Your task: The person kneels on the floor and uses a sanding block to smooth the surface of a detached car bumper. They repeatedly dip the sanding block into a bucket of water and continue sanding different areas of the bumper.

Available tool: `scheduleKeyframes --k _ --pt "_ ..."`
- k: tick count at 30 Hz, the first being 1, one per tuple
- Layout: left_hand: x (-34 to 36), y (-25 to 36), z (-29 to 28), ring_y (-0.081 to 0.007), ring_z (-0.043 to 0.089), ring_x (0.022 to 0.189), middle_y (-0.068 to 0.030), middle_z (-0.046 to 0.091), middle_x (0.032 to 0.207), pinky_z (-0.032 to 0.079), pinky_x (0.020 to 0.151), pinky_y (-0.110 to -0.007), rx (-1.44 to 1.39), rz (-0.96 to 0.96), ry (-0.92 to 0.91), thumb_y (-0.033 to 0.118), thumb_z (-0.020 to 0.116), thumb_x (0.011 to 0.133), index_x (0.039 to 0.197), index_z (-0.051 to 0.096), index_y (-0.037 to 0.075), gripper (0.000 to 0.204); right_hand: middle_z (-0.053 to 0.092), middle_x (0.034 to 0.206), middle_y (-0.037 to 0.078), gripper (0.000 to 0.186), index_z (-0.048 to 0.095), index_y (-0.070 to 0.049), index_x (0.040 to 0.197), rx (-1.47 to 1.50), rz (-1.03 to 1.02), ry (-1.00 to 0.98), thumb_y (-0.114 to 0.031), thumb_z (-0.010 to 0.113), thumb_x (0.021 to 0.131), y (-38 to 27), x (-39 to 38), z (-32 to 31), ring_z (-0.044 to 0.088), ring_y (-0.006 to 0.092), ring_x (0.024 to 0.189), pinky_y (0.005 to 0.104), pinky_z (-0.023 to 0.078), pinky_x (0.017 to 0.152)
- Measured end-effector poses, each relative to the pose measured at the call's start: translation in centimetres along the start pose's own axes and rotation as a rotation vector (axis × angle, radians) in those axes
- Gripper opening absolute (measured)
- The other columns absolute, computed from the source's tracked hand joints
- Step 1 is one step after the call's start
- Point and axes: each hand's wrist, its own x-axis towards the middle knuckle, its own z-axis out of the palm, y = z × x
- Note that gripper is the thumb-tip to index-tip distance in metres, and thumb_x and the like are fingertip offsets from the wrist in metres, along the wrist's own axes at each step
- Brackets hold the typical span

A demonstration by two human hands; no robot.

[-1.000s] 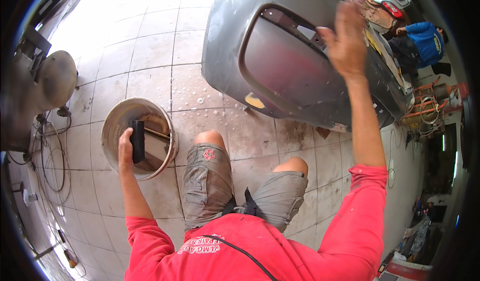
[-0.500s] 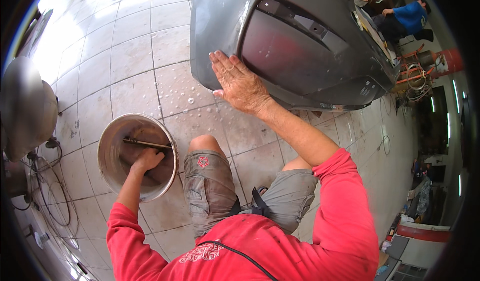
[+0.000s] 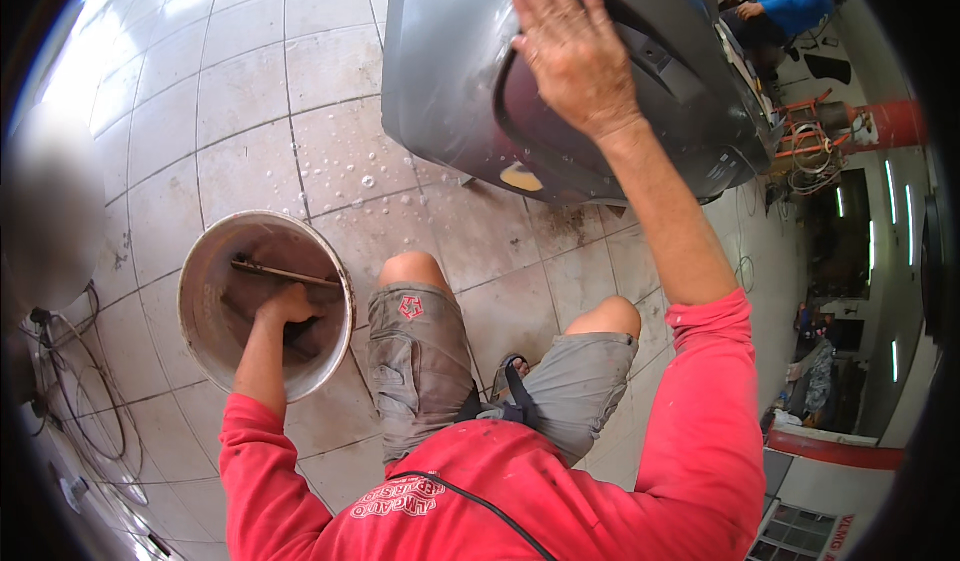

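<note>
My right hand (image 3: 575, 56) lies flat on a large grey car body panel, which looks like a bumper (image 3: 435, 81), with its fingers stretched out. It covers the edge of a dark, wet-looking recess in the panel. A pale yellow patch (image 3: 520, 176) shows on the panel's lower edge. My left hand (image 3: 287, 306) reaches down inside a round, dirty white bucket (image 3: 195, 336). Its fingers are curled and partly hidden; something dark shows below them, too unclear to name. A thin stick or bar (image 3: 285, 273) lies across the bucket's inside, just beyond that hand.
Soap suds (image 3: 367, 182) dot the tiled floor between bucket and panel. Cables and hoses (image 3: 95, 391) lie at the left beside a blurred rounded object (image 3: 55, 211). A person in blue (image 3: 795, 9) is at the far right, near an orange metal stand with coiled cable (image 3: 812, 151).
My right hand has slid up and to the right over the panel, onto the recess edge. The yellow patch now shows. My left hand stays in the bucket, with its thumb no longer clearly visible.
</note>
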Motion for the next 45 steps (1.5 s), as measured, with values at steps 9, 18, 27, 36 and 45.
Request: scheduleKeyframes --k 9,18,27,36,45 --pt "0.9 0.8 -0.8 -0.0425 0.072 0.117 -0.0314 0.073 0.121 0.055 0.105 -0.047 -0.116 -0.046 -0.034 0.045 0.071 0.087 0.114 0.078 -0.007 0.060 0.044 0.169 0.014 0.059 0.055 0.001 0.154 0.149 -0.114 -0.204 -0.031 0.063 0.105 -5.8 -3.6 0.5 0.033 0.0293 0.161 0.0463 0.028 0.132" --pt "0.7 1.1 1.1 -0.0412 0.073 0.116 -0.0282 0.074 0.122 0.056 0.104 -0.047 -0.125 -0.108 0.043 0.038 0.069 0.085 0.116 0.080 -0.002 0.052 0.050 0.166 0.007 0.055 0.062 -0.005 0.149 0.203 -0.194 -0.281 -0.034 0.065 0.102 -7.5 -7.0 0.0 0.038 0.0268 0.159 0.0537 0.024 0.132" --pt "1.7 2.0 4.6 -0.0353 0.070 0.125 -0.0220 0.073 0.133 0.056 0.105 -0.043 0.155 -0.171 -0.023 0.036 0.075 0.083 0.121 0.078 0.001 0.052 0.036 0.172 0.018 0.110 0.034 -0.004 0.167 0.357 0.395 -0.090 -0.083 0.057 0.093 16.4 -1.6 0.8 0.032 0.0370 0.160 0.0494 0.028 0.130" --pt "-11.8 6.0 -10.3 -0.0334 0.076 0.108 -0.0192 0.079 0.115 0.059 0.095 -0.043 -0.085 -0.296 -0.063 0.039 0.086 0.072 0.111 0.082 0.007 0.052 0.044 0.169 0.016 0.092 0.045 -0.008 0.163 0.539 0.336 -0.027 -0.071 0.062 0.098 21.4 -2.1 3.9 0.036 0.0295 0.159 0.0408 0.028 0.130" --pt "-11.4 24.5 -22.4 -0.0303 0.073 0.097 -0.0155 0.071 0.122 0.059 0.087 -0.043 -0.792 0.659 0.900 0.041 0.084 0.090 0.139 0.072 0.011 0.058 0.041 0.168 0.021 0.114 0.042 -0.008 0.165 0.387 0.339 -0.094 -0.091 0.053 0.088 22.9 -2.0 2.6 0.037 0.0365 0.157 0.0465 0.031 0.129"
